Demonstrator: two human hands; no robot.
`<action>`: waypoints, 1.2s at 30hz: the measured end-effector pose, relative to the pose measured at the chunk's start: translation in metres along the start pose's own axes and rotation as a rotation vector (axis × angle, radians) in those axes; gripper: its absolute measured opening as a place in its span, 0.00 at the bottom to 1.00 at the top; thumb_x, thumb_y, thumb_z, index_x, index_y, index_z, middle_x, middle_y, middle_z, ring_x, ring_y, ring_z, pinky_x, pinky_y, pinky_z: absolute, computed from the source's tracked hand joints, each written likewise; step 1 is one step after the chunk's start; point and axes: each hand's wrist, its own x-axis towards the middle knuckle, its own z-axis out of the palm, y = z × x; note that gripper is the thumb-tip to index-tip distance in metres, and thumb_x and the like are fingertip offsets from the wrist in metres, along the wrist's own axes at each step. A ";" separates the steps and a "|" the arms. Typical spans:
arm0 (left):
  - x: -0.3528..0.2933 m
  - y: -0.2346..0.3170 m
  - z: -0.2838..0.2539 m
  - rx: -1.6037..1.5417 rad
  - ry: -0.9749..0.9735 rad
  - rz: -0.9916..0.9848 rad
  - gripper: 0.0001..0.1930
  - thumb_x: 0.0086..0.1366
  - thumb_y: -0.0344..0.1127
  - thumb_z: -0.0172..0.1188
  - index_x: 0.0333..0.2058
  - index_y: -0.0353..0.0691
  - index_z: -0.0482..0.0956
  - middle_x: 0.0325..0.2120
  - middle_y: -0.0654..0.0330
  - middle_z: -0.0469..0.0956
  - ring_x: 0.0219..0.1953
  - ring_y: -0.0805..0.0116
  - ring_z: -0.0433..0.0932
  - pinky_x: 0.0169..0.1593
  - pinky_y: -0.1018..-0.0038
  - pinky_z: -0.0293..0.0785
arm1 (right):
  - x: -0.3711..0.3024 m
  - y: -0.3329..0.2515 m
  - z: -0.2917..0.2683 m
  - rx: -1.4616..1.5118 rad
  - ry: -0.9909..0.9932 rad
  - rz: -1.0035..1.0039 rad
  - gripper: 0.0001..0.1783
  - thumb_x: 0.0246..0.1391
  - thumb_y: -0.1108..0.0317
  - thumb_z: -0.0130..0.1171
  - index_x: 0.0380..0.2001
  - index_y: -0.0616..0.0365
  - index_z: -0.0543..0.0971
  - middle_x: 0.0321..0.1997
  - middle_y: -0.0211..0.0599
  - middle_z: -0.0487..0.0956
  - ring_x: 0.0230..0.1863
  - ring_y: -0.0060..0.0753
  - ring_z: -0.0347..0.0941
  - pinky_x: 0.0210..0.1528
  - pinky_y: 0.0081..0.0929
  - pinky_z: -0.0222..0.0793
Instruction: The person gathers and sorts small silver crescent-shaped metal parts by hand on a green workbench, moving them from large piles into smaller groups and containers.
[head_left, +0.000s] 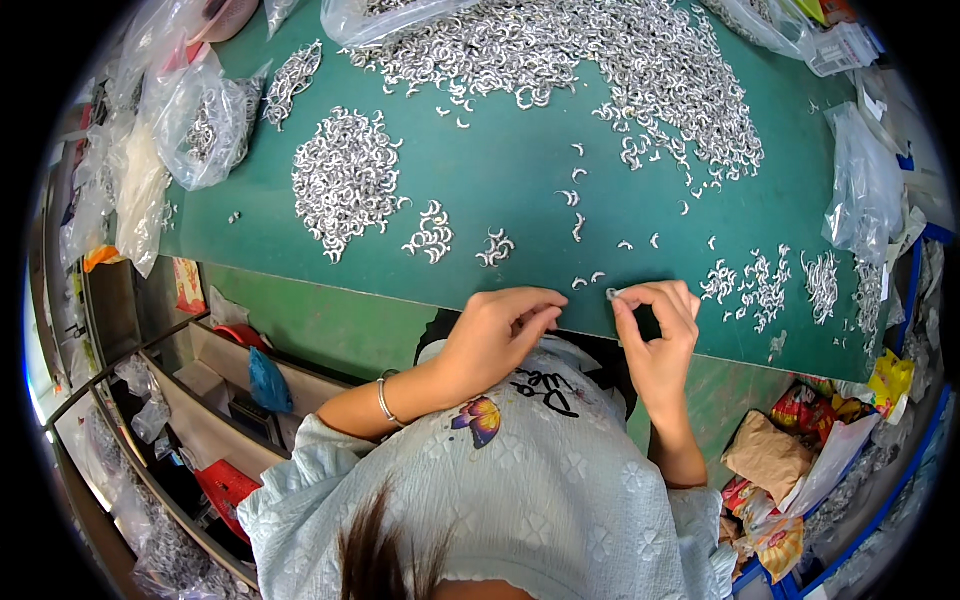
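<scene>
My right hand (pixel 658 330) is at the near edge of the green table, thumb and forefinger pinched on a small silvery curved metal piece (pixel 612 294). To its left, my left hand (pixel 505 332) has its fingers curled in, with thumb and forefinger close together; anything between them is too small to make out. Just beyond the hands lie a few loose curved pieces (pixel 589 280). A short row of the same crescents (pixel 577 200) runs farther up the table. Small clusters (pixel 495 247) rest beyond my left hand.
A large heap of silvery crescents (pixel 690 110) covers the far side of the table (pixel 500 170). A rounder pile (pixel 345 180) sits left, smaller groups (pixel 765 288) right. Clear plastic bags (pixel 205 125) stand at the left edge. Below right are packets and a brown bag (pixel 768 455).
</scene>
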 end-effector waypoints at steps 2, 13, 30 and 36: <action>0.002 -0.004 -0.001 0.229 0.123 0.188 0.06 0.62 0.23 0.61 0.39 0.32 0.81 0.26 0.57 0.78 0.22 0.72 0.74 0.25 0.75 0.70 | 0.001 0.002 0.001 -0.061 0.017 -0.008 0.07 0.43 0.77 0.67 0.27 0.56 0.79 0.28 0.28 0.76 0.34 0.31 0.70 0.45 0.30 0.54; 0.027 -0.009 0.018 0.516 0.188 0.475 0.13 0.52 0.26 0.67 0.38 0.36 0.78 0.33 0.58 0.73 0.37 0.58 0.71 0.39 0.66 0.65 | -0.001 0.013 -0.005 -0.204 0.041 0.024 0.07 0.45 0.74 0.67 0.28 0.55 0.79 0.28 0.28 0.74 0.34 0.31 0.67 0.45 0.31 0.51; 0.029 -0.007 0.032 0.480 0.151 0.512 0.14 0.50 0.26 0.69 0.36 0.39 0.77 0.34 0.60 0.74 0.37 0.60 0.71 0.40 0.66 0.61 | -0.001 0.016 -0.010 -0.231 0.067 -0.014 0.07 0.46 0.74 0.66 0.31 0.55 0.79 0.32 0.29 0.75 0.37 0.33 0.67 0.45 0.32 0.51; 0.018 -0.009 0.014 0.550 0.221 0.465 0.14 0.50 0.26 0.69 0.37 0.40 0.78 0.34 0.61 0.74 0.37 0.61 0.71 0.41 0.67 0.60 | -0.001 0.004 0.001 -0.137 -0.030 -0.044 0.06 0.44 0.75 0.67 0.28 0.55 0.80 0.29 0.28 0.75 0.35 0.32 0.67 0.44 0.33 0.51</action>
